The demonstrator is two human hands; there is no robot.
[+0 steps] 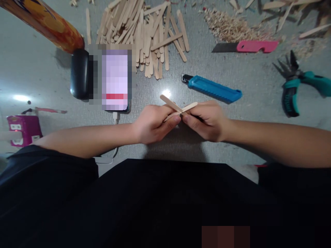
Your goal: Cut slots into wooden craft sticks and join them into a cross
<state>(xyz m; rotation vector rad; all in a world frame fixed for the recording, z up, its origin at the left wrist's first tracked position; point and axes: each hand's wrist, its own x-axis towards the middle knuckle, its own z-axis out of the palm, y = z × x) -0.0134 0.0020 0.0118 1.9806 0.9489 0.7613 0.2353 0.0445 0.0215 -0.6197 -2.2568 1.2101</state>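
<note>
Close above the table's near side, my left hand point(156, 124) and my right hand point(207, 120) meet, thumbs almost touching. Between them are crossed wooden craft sticks point(170, 104), joined or overlapping near the thumb tips; I cannot tell which. My left hand is closed on the left ends, my right hand on the right ends. One stick slants up and left past the fingers, another up and right. The fingertips underneath are hidden. Just beyond my right hand lies a blue utility knife point(213, 89), its short blade tip pointing left.
Beyond the hands lies a heap of craft sticks point(144, 31). A plugged-in phone point(116, 79), black mouse-shaped object point(79, 74) and orange canister point(51, 24) are at left. Right: pink-handled cutter point(256, 46), wood shavings point(230, 26), teal-handled pliers point(292, 86). Far left: purple socket box point(24, 131).
</note>
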